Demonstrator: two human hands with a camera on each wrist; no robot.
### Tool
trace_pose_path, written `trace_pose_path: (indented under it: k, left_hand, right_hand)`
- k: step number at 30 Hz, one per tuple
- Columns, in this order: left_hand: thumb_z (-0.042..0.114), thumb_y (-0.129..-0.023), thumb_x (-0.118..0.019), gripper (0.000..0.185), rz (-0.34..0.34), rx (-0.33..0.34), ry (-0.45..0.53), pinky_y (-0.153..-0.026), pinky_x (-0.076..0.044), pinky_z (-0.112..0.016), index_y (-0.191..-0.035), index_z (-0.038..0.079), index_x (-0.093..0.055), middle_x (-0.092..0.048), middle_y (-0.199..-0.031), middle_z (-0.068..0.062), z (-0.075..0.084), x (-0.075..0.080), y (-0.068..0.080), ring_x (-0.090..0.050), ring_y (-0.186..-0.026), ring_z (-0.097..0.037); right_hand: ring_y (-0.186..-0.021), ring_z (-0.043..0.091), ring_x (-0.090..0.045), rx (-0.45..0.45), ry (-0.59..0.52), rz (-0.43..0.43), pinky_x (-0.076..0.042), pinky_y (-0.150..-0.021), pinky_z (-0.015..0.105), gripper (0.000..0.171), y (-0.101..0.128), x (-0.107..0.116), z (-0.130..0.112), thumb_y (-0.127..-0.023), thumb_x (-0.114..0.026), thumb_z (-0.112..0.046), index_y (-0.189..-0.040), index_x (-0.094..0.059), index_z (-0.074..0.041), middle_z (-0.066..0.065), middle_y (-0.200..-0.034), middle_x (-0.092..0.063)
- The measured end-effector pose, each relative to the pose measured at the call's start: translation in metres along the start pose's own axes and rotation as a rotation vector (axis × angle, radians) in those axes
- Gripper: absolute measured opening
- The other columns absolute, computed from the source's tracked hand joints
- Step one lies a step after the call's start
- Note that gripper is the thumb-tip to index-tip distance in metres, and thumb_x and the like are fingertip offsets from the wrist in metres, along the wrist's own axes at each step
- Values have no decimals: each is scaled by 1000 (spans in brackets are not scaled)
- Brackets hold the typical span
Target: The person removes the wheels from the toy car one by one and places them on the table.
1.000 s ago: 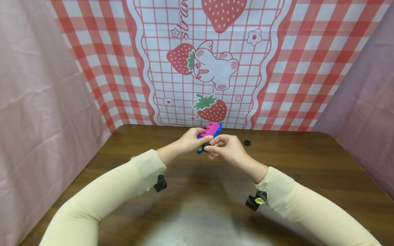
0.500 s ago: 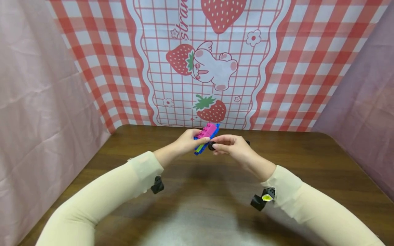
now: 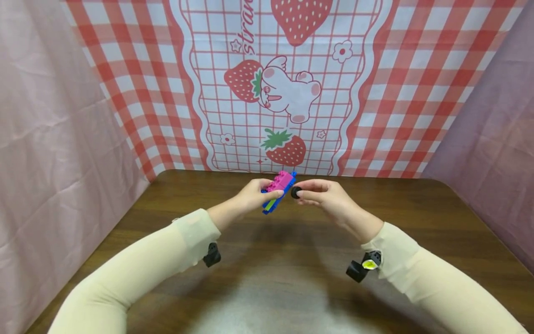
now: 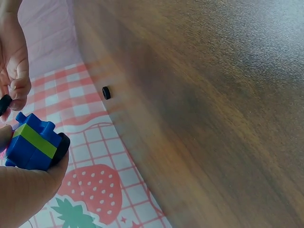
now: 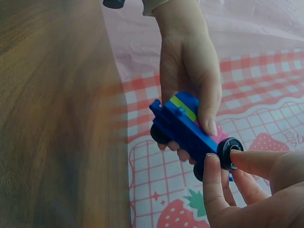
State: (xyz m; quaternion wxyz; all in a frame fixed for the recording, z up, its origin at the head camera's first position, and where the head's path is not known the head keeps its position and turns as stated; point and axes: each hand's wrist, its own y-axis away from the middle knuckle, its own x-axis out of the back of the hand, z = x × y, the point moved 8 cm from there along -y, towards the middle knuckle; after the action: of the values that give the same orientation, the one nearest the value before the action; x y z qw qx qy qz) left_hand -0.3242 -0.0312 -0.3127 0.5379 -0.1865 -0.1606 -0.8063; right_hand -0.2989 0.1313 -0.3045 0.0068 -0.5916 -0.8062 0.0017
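My left hand (image 3: 250,197) grips a toy car built of blocks (image 3: 280,183), with a blue base, pink studded bricks and a lime-green stripe. The thumb lies across its pink top. Just right of the car, my right hand (image 3: 329,197) pinches a black wheel (image 3: 296,192) between thumb and fingers, apart from the car in the head view. In the right wrist view, black wheels (image 5: 159,135) show on the car's far side, and a bare blue stub (image 5: 181,111) sticks out of the side facing that camera. The left wrist view shows a wheel (image 4: 61,147) beside the left palm.
Another black wheel (image 4: 106,92) is on the brown wooden table (image 3: 267,264) near its far edge; my right hand hides it in the head view. A red-and-white strawberry cloth (image 3: 288,93) hangs behind the table. Pink curtains (image 3: 62,162) flank both sides.
The right hand has drawn the pinched wheel away from the car's side, to the right. The left hand, still holding the car, has shifted slightly down and left.
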Motion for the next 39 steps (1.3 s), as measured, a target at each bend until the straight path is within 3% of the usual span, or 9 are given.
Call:
trace_pose_path:
  k: [17, 21, 31, 39]
  left_hand:
    - [28, -94, -64, 44, 5, 11, 7, -81, -55, -30, -126, -2, -59, -68, -108, -17, -5, 1, 3, -65, -91, -20]
    - [29, -94, -64, 45, 4, 15, 6, -83, -54, -31, -127, -2, -59, -68, -108, -17, -7, 1, 4, -65, -94, -23]
    - [28, -95, -63, 47, 0, 33, 29, -85, -54, -32, -130, -2, -57, -66, -111, -18, -13, -1, 9, -62, -106, -33]
    - [30, -95, -62, 46, -7, 33, 23, -82, -54, -31, -129, -2, -57, -66, -111, -17, -15, -1, 10, -64, -97, -25]
  right_hand:
    - [-75, 7, -71, -35, -68, 133, -54, -78, 20, 5, 3, 31, -5, -91, -65, -6, -95, -66, -10, -7, -82, -72]
    - [-75, 7, -71, -45, -77, 164, -54, -79, 18, 10, 1, 42, -1, -91, -65, -4, -88, -68, -14, -7, -83, -72]
    - [-75, 6, -71, -97, -94, 240, -55, -75, 19, 11, -3, 69, 8, -91, -66, -5, -89, -71, -14, -7, -83, -72]
    - [-75, 5, -71, -142, -80, 300, -55, -79, 19, 14, -6, 95, 15, -92, -64, -7, -87, -71, -17, -9, -80, -72]
